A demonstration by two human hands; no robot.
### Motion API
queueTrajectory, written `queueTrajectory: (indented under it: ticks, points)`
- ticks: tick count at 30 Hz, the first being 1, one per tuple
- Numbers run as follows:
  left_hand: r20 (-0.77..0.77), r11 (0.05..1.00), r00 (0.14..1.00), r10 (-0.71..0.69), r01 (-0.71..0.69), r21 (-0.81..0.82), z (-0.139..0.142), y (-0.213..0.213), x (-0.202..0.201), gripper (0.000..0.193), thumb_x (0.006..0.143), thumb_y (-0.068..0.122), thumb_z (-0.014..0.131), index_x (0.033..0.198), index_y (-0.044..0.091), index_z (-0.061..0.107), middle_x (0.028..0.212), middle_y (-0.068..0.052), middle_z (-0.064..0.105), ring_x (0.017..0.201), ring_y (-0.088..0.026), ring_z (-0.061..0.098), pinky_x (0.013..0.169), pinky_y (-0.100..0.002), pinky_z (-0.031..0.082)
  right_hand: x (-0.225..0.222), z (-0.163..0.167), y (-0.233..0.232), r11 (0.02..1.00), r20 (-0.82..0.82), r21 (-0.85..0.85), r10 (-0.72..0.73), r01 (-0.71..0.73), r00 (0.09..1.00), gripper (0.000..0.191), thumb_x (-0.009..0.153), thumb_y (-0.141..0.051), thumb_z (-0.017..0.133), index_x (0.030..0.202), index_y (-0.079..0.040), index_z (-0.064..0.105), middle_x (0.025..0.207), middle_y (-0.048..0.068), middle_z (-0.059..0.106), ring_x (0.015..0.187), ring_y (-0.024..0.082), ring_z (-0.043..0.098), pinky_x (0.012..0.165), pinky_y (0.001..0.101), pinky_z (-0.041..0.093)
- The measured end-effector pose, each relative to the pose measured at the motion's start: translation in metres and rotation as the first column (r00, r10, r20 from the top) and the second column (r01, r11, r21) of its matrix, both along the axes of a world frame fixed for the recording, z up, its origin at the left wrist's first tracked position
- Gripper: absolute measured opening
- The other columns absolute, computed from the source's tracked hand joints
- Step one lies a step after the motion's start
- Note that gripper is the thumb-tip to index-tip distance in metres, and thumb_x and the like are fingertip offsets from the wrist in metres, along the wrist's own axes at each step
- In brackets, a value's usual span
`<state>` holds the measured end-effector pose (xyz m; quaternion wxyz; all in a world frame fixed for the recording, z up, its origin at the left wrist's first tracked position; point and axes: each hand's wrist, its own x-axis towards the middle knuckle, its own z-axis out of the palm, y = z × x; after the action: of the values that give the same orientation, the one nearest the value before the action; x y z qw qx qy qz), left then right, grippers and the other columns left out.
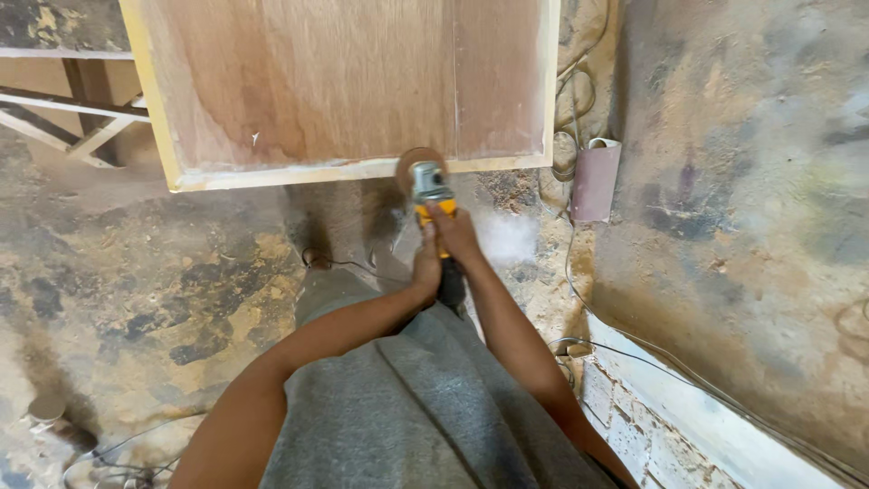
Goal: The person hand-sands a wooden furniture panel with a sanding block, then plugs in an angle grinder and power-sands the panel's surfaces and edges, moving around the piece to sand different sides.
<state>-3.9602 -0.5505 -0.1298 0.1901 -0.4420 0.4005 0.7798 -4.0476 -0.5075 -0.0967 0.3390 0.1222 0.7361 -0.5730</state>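
Panel: the wooden panel (344, 81) is lying far, its near edge meeting the disc.
Grinder: the yellow grinder (430, 192) is sitting centre, disc touching that edge.
Right hand: the right hand (455, 234) is wrapping closed around the grinder's body.
Left hand: the left hand (425, 270) is gripping its rear, just nearer.
Roll: a sandpaper roll (596, 179) is standing right.

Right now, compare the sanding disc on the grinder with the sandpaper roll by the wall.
The sanding disc is round and flat, mounted on the yellow grinder; the sandpaper roll is a curled sheet standing loose by the wall. The disc meets the wooden panel at its pale edge; the roll touches no wood. The right hand and left hand grip the grinder; nobody holds the roll. Both look reddish-brown.
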Motion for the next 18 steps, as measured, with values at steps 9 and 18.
queueTrajectory:
  ticks: [9, 18]
  points:
    - [0.017, 0.888, 0.888, -0.459, 0.458, 0.037, 0.031, 0.051, -0.074, 0.103, 0.078, 0.090, 0.046, 0.101, -0.006, 0.074, 0.085, -0.015, 0.072, 0.075, -0.025, 0.071, 0.065, -0.038, 0.054, -0.038, 0.028, 0.085, 0.878, 0.127, -0.047, -0.468, 0.476, 0.875, 0.052, 0.099, -0.057, 0.055, 0.100, -0.006, 0.067, 0.075, 0.007, 0.068, 0.062, 0.020, 0.068, 0.057, 0.0340, 0.057]
    - [0.061, 0.976, 0.976, -0.209, 0.213, -0.052, 0.033, -0.047, -0.014, 0.103, 0.080, 0.087, 0.045, 0.106, -0.008, 0.073, 0.093, -0.019, 0.074, 0.084, -0.027, 0.073, 0.070, -0.039, 0.054, 0.004, 0.020, -0.029, 0.951, 0.130, -0.079, -0.287, 0.298, 0.949, 0.043, 0.102, -0.047, 0.060, 0.096, -0.004, 0.067, 0.078, 0.008, 0.067, 0.062, 0.019, 0.066, 0.055, 0.0339, 0.055]
